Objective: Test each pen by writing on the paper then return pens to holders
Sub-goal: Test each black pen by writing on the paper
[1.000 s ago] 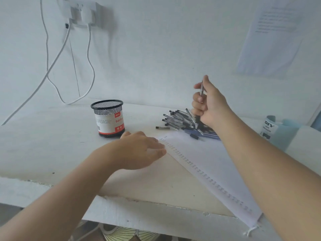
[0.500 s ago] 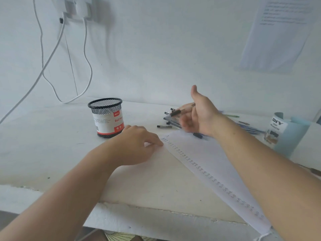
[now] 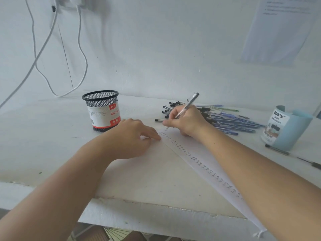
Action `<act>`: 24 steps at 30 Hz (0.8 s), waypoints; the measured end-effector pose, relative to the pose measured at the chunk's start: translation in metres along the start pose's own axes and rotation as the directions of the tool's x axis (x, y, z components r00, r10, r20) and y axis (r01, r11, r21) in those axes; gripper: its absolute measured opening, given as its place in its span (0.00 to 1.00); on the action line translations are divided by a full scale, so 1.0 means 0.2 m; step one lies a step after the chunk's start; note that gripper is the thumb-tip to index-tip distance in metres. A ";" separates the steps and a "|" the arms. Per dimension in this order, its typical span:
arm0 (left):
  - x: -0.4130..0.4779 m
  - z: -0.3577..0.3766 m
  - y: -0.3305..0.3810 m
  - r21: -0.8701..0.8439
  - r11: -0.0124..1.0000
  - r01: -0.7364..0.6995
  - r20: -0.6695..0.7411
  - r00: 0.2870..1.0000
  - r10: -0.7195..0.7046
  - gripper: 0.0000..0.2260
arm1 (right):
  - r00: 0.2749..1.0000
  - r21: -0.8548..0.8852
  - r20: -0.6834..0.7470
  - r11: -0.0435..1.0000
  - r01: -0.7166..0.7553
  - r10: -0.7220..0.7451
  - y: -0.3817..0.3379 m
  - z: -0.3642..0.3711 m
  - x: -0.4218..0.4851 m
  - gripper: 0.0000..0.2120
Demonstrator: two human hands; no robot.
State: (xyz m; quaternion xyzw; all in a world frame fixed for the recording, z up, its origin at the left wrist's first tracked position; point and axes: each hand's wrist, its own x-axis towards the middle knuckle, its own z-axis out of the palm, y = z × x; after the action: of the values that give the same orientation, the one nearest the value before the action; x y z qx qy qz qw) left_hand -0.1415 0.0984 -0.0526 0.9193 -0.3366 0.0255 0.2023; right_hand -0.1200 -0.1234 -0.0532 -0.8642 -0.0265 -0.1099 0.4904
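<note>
My right hand (image 3: 186,121) grips a clear pen (image 3: 188,105) in a writing hold, its tip touching the top left corner of the white paper (image 3: 205,164). A column of small handwritten marks runs down the paper's left edge. My left hand (image 3: 133,136) rests on the table beside the paper, its fingertips pressing on the paper's top left edge. Behind my right hand lies a pile of pens (image 3: 229,119) with black and blue caps. A black mesh pen holder (image 3: 102,110) stands to the left. A light blue desk organizer (image 3: 286,127) stands at the right.
Two loose dark pens (image 3: 293,156) lie in front of the blue organizer. White cables (image 3: 81,54) hang down the wall at the back left. A sheet of paper (image 3: 278,30) is stuck on the wall at the upper right. The table's front edge (image 3: 156,206) runs below my arms.
My right hand lifted a pen from the pile, turned it into a writing hold and brought its tip down onto the paper. My left hand stayed at the paper's edge.
</note>
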 end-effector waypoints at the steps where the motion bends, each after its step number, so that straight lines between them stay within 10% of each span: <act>1: 0.00 0.00 0.00 0.002 1.000 0.002 0.004 1.000 -0.002 0.26 | 1.000 -0.028 -0.021 1.000 0.012 -0.013 0.01 0.00 0.01 0.15; 24: -0.02 -0.02 0.02 -0.008 0.998 -0.064 0.028 0.998 0.064 0.20 | 0.995 -0.145 -0.076 0.988 0.046 -0.057 0.05 0.03 0.03 0.17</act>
State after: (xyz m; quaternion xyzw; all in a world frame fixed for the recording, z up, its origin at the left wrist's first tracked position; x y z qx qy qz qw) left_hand -0.1459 0.1001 -0.0480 0.9076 -0.3688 0.0178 0.1999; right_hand -0.1122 -0.1231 -0.0627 -0.8911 -0.0210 -0.1588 0.4247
